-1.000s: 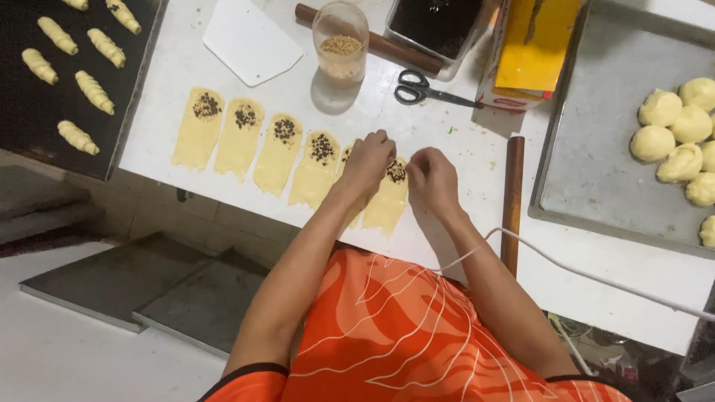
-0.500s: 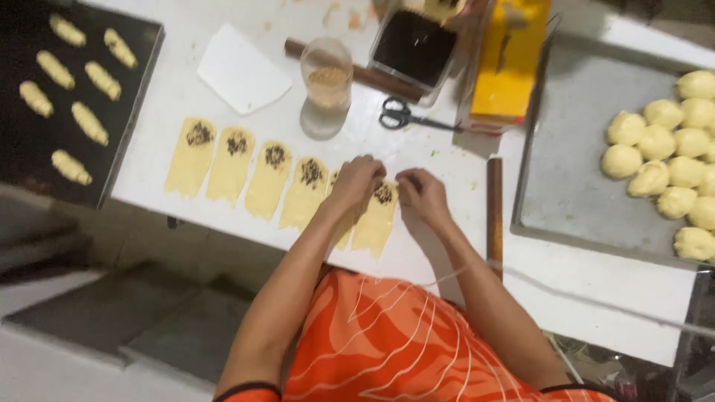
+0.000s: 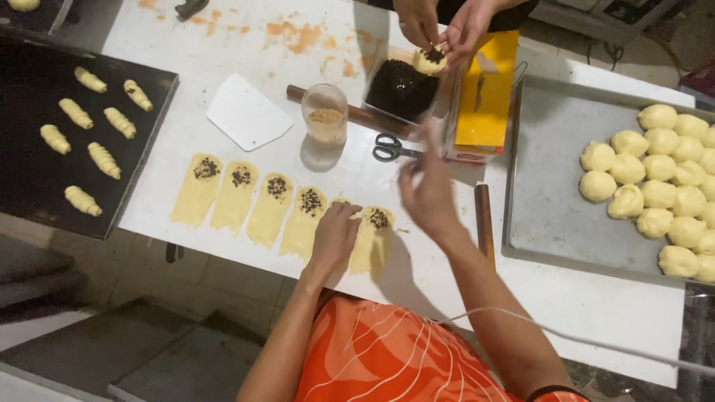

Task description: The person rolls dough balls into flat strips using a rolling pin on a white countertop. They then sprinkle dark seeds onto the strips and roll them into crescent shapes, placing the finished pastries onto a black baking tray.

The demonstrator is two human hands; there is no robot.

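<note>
Several flat yellow dough strips [image 3: 235, 196] lie in a row on the white table [image 3: 246, 52], each with a dab of dark filling at its far end. My left hand [image 3: 334, 234] rests palm down on one strip near the right end of the row, beside the last strip [image 3: 372, 238]. My right hand [image 3: 427, 192] is raised above the table between the strips and the black scissors [image 3: 392, 147], blurred, fingers loosely together; whether it holds anything cannot be seen.
A black tray [image 3: 30, 171] at left holds rolled dough pieces. A metal tray [image 3: 551, 201] at right holds round dough balls. Another person's hands [image 3: 439, 26] hold a filled dough piece over a dark filling tub [image 3: 400, 88]. A glass [image 3: 325, 113], white scraper [image 3: 248, 112], yellow box [image 3: 486, 97] and wooden rolling pin [image 3: 485, 223] are nearby.
My right hand has lifted off the last dough strip and moved up and away toward the scissors. My left hand stays on the strips. The camera view has shifted back.
</note>
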